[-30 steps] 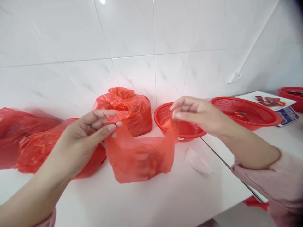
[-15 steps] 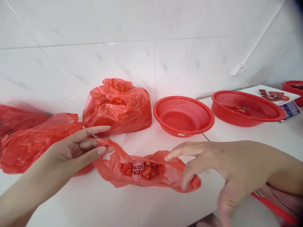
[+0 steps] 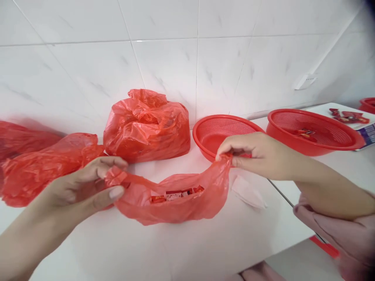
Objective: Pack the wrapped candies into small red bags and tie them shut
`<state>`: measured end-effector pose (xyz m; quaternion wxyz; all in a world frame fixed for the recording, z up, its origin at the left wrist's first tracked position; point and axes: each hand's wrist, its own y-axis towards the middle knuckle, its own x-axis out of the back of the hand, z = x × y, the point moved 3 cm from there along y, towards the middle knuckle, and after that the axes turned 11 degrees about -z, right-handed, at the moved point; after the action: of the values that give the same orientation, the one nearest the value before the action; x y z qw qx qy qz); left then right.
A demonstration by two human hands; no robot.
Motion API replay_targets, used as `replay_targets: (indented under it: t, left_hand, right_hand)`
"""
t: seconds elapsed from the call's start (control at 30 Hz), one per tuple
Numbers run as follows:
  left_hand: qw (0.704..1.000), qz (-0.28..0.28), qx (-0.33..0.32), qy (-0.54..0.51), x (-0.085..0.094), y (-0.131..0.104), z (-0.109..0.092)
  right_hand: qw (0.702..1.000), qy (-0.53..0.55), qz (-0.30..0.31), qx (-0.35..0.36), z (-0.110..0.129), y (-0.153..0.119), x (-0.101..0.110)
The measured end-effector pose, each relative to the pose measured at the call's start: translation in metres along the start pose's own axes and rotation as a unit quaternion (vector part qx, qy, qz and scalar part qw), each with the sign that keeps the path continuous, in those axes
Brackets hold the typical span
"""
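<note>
A thin red plastic bag [image 3: 181,212] stretches between my two hands above the white table, its mouth open toward me. Inside it lie several small red and white wrapped packets [image 3: 174,195], partly hidden by the front of the bag. My left hand [image 3: 88,185] pinches the bag's bunched left end between thumb and fingers. At the other end my right hand [image 3: 246,156] grips the right corner of the bag, holding it higher than the left. That hand covers part of an empty red mesh basket [image 3: 202,134] behind it.
By the wall stands a full red plastic bag [image 3: 149,132]; more red bags [image 3: 43,168] lie at the left. A white tissue-like piece [image 3: 249,191] is beside my right hand. Farther right are a red basket [image 3: 310,144] with some packets and a white tray [image 3: 328,111].
My right hand has come up and closed on the bag's right corner, lifting it. My left hand keeps its hold, slightly lower and left. The white piece on the table has come into view.
</note>
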<state>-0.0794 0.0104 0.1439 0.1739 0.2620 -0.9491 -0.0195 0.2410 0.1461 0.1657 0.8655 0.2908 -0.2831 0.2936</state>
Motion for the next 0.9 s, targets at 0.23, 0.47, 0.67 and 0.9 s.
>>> replay_targets:
  t: [0.23,0.47,0.67,0.9]
  left_hand:
    - [0.895,0.303,-0.008,-0.327,-0.064,0.009,-0.015]
    - [0.873,0.465,0.06,-0.136,-0.115,0.01,-0.017]
    - [0.909,0.352,0.151,-0.163,-0.12,0.016,-0.008]
    - [0.936,0.27,0.139,-0.18,-0.123,0.026,0.001]
  right_hand:
    - [0.975,0.223,-0.014,-0.015,0.013,0.034,-0.021]
    - [0.967,0.246,0.053,0.028,0.032,0.057,-0.053]
    - [0.974,0.22,-0.039,0.026,0.019,0.056,-0.066]
    - [0.984,0.17,-0.061,-0.012,-0.005,0.036,-0.073]
